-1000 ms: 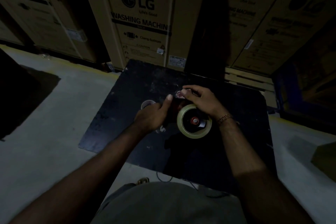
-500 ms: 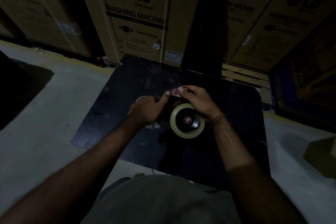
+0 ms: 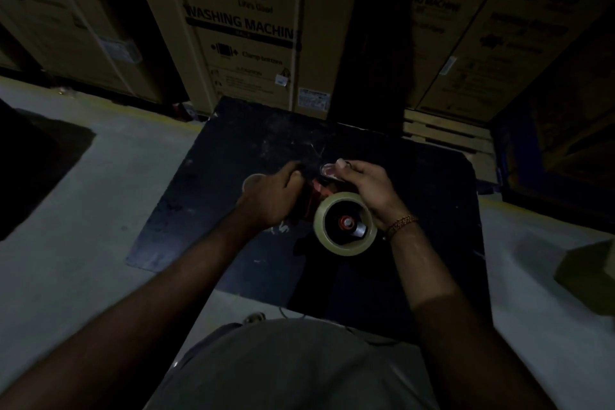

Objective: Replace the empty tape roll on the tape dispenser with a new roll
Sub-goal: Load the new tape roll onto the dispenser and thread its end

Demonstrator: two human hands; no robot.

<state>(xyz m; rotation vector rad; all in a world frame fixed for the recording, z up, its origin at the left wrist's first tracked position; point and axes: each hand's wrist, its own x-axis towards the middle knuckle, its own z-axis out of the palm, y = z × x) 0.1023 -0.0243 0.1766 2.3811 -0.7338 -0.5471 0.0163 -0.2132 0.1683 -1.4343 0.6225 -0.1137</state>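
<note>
A pale tape roll (image 3: 346, 245) sits on the red hub of the tape dispenser (image 3: 319, 191), held over the black board (image 3: 206, 210). My right hand (image 3: 366, 190) grips the dispenser from the right, its fingertips pinching a clear flap at the front end. My left hand (image 3: 271, 198) is closed around the dispenser's dark left side, next to the roll. A small round ring, perhaps the empty core (image 3: 251, 178), peeks out behind my left hand; most of it is hidden.
Tall LG washing machine cartons (image 3: 246, 27) stand right behind the board. A wooden pallet (image 3: 446, 136) lies at the back right. A small cardboard box (image 3: 589, 276) sits on the grey floor at the right. A dark shape (image 3: 36, 160) lies left.
My left hand has slid forward along the dispenser and closed tighter, covering more of the ring behind it. The right hand keeps its hold on the dispenser and flap.
</note>
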